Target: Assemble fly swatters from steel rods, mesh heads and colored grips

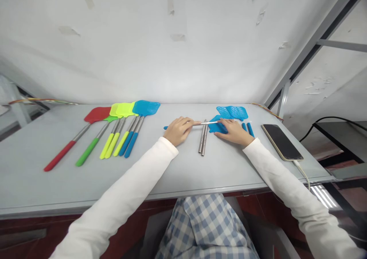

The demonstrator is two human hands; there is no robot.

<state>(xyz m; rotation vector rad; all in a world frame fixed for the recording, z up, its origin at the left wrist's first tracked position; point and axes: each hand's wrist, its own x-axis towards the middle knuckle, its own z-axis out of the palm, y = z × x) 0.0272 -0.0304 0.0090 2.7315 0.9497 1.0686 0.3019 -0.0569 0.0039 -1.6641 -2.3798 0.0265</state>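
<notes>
A blue fly swatter lies crosswise between my hands, its thin metal rod (210, 123) bridging them. My left hand (178, 131) is closed around its handle end, and a blue tip (165, 128) pokes out to the left. My right hand (234, 132) is closed at the other end, with its fingers on the blue swatter head (215, 127), partly hidden by them. Below the rod, two loose metal tubes (202, 141) lie side by side on the table. Behind my right hand are more blue swatter heads (237, 113); two blue handles (250, 130) lie just right of it.
Several whole fly swatters in red (64, 155), green (87, 152), yellow (111, 146) and blue (132, 144) lie fanned out on the grey table (160, 171) at left. A phone (282, 141) with a white cable rests at right. A white wall (183, 68) stands behind.
</notes>
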